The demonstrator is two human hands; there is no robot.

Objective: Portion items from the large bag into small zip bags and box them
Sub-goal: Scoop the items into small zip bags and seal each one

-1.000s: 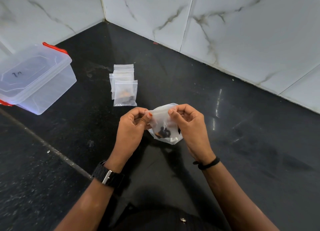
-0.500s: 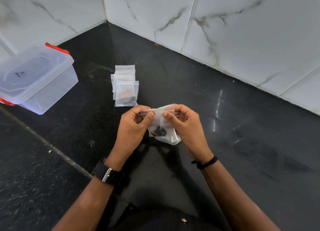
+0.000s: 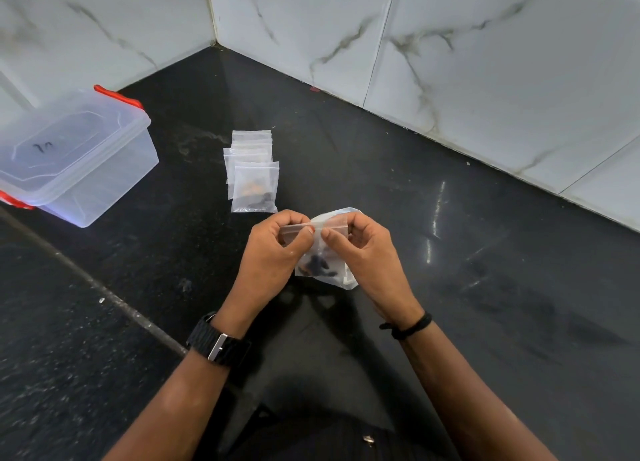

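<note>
I hold a small clear zip bag (image 3: pixel 317 265) with dark and orange pieces in its bottom, just above the black floor. My left hand (image 3: pixel 277 252) pinches the left part of its zip strip; my right hand (image 3: pixel 360 249) pinches the right part, thumbs nearly meeting. A larger crumpled clear bag (image 3: pixel 341 214) shows behind and under my right hand. Further back lies a filled small zip bag (image 3: pixel 255 187) on a pile of small zip bags (image 3: pixel 251 142). The clear plastic box (image 3: pixel 74 155) with red clips stands at the left, lid on.
White marble-tiled walls (image 3: pixel 485 62) meet in a corner behind the bags. A pale grout line (image 3: pixel 104 291) crosses the black floor at the left. My dark-clothed lap (image 3: pixel 311 433) fills the lower middle.
The small bag's top has been brought flat between both hands, and my thumbs have moved closer together along the zip strip. The bag sits slightly lower than before.
</note>
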